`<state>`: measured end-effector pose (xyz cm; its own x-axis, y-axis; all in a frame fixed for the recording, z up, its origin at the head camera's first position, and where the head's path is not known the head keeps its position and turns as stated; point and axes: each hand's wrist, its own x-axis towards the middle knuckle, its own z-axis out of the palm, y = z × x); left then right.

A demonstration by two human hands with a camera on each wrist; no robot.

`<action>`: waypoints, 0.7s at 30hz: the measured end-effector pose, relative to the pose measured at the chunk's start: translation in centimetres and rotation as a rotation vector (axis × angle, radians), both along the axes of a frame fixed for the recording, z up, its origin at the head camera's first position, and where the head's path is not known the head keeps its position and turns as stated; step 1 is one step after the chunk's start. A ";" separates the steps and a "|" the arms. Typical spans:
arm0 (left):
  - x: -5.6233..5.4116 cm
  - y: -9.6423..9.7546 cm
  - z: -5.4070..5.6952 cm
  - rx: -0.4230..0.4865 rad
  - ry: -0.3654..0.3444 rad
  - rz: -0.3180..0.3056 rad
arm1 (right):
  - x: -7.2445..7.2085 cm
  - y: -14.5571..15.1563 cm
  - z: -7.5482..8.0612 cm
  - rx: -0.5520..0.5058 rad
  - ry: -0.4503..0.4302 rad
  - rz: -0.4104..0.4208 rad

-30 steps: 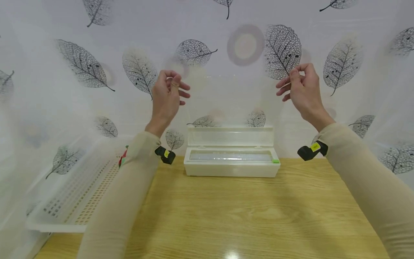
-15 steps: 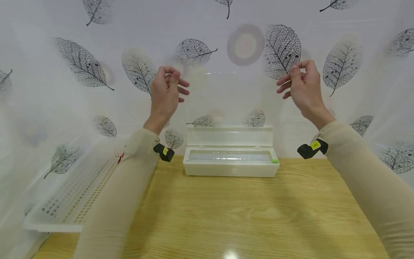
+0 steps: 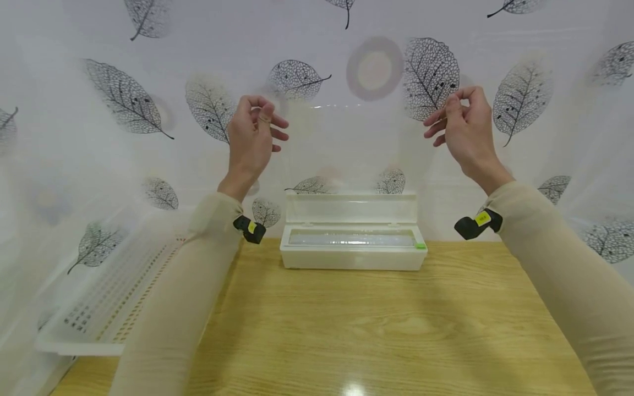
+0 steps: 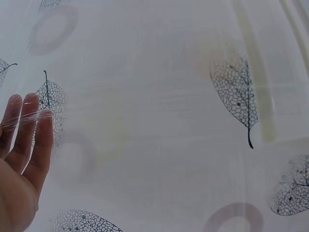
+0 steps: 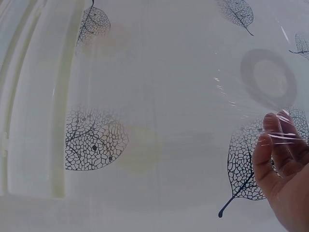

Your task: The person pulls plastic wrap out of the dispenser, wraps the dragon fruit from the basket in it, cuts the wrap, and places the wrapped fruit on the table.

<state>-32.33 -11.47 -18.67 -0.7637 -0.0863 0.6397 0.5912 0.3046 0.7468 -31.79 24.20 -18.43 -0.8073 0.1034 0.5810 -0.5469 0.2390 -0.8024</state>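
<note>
A clear sheet of cling film [image 3: 342, 137] stretches between my hands, above and behind a white cling film box [image 3: 354, 260]. My left hand [image 3: 252, 137] pinches the film's left upper corner between thumb and finger. At the right upper corner, my right hand [image 3: 469, 132] pinches it the same way, its other fingers loosely bent. Pleats of film [image 4: 30, 117] cross the left fingers in the left wrist view, and shiny creases show over the right hand [image 5: 285, 174] in the right wrist view. Inside the box lies the film roll [image 3: 351, 240]; its lid [image 3: 351, 209] stands raised.
A white perforated basket [image 3: 81, 348] stands at the left, partly behind the left sleeve. A green slider [image 3: 420, 246] sits at the box's right end. Behind everything hangs a leaf-patterned curtain [image 3: 322, 27], and a wooden table [image 3: 376, 324] lies in front.
Both hands have risen slightly, the left also shifting a little left. The film's upper edge has risen with them. A red item in the basket has become hidden behind the left sleeve.
</note>
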 end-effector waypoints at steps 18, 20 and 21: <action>-0.3 -0.1 0.7 0.005 0.016 0.000 | 0.0 -0.1 0.7 -0.002 0.019 -0.008; -0.3 -0.1 0.8 0.007 0.012 0.000 | 0.0 -0.1 0.7 -0.012 0.020 -0.002; -0.3 -0.1 0.8 0.008 0.012 0.001 | 0.0 -0.1 0.8 -0.022 0.021 0.004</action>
<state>-32.65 -11.57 -17.83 -0.7560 -0.0916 0.6481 0.5998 0.2994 0.7420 -31.77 24.05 -17.64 -0.7953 0.1132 0.5955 -0.5646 0.2193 -0.7957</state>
